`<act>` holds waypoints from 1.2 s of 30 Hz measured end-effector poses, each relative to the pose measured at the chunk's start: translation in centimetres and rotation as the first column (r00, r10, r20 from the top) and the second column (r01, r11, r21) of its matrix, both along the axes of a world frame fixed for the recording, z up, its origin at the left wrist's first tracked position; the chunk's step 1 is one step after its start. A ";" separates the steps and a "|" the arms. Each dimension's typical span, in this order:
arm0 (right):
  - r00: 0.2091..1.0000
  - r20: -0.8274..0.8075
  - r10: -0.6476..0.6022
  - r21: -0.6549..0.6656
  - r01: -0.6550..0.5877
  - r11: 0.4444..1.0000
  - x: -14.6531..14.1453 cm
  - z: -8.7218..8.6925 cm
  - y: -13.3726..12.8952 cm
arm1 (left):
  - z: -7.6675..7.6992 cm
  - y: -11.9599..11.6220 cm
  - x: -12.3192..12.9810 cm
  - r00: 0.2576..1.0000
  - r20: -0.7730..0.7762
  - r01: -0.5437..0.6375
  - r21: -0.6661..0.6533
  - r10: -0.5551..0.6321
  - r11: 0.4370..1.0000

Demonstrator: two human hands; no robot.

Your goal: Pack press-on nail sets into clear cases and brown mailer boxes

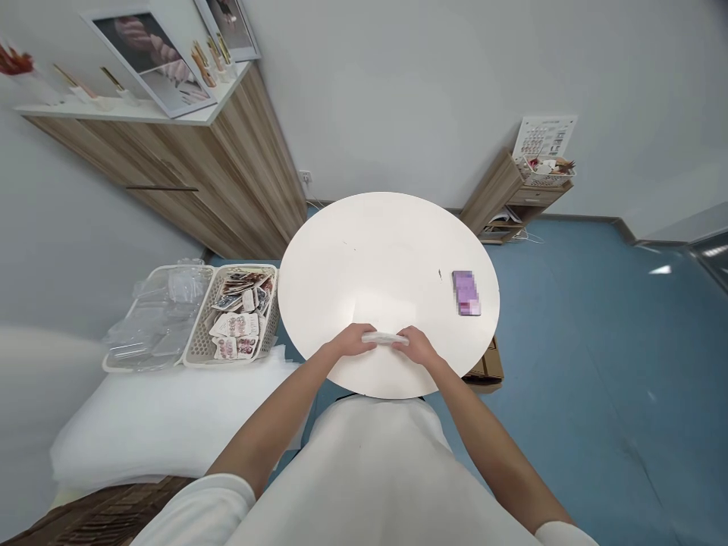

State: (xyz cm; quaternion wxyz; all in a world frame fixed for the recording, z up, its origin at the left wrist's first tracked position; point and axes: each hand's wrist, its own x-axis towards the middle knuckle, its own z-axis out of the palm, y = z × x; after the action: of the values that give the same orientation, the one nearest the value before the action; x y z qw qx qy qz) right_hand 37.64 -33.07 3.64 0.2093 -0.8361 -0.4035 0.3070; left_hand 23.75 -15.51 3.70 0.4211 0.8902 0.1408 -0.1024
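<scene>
One left hand (353, 340) and one right hand (417, 346) curl closed around the ends of a white strip (385, 338) at the near side of the table (387, 243), and a loose pinch could drop it.

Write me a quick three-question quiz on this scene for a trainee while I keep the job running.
1. Which hands hold the slim white bundle over the rounded white table?
2. True or false: the blurred purple rectangular item lies to the person's left of both hands.
3. What is in the cream perforated plastic basket nearest the table: a) metal tools, b) small printed pieces, c) fruit?

Key:
1. Both: left hand and right hand, one at each end.
2. False; it lies to the right.
3. b, small printed pieces.
</scene>
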 end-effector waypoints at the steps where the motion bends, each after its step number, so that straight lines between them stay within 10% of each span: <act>1: 0.999 -0.046 -0.019 -0.006 0.019 1.000 0.6 0.0 0.3 | -0.2 0.6 -0.1 0.999 -0.015 -0.047 -0.036 0.047 0.998; 9: 0.875 -0.417 -0.248 -0.078 0.238 0.968 3.3 -1.2 2.2 | -2.3 2.4 0.8 0.898 -0.178 -0.427 -0.136 0.402 0.894; 19: 0.850 -0.109 -0.516 -0.011 0.518 0.855 2.6 -3.8 0.6 | -2.2 0.1 1.2 0.836 -0.028 -0.520 0.278 0.548 0.807; 26: 0.686 -0.350 -0.637 0.092 0.703 0.706 -1.7 -6.2 -1.6 | -1.6 -4.7 1.9 0.998 0.059 0.005 0.482 -0.038 0.876; 36: 0.617 -0.406 -0.674 -0.087 0.708 0.701 0.2 -3.7 1.8 | -2.6 -5.1 1.8 0.994 -0.016 0.101 0.536 -0.109 0.838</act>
State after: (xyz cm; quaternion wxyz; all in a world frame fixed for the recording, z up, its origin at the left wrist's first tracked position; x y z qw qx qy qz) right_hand 37.88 -31.29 -0.07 0.4242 -0.8338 -0.0099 0.3531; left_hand 25.51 -20.65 1.08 0.1508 0.9794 0.1116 -0.0750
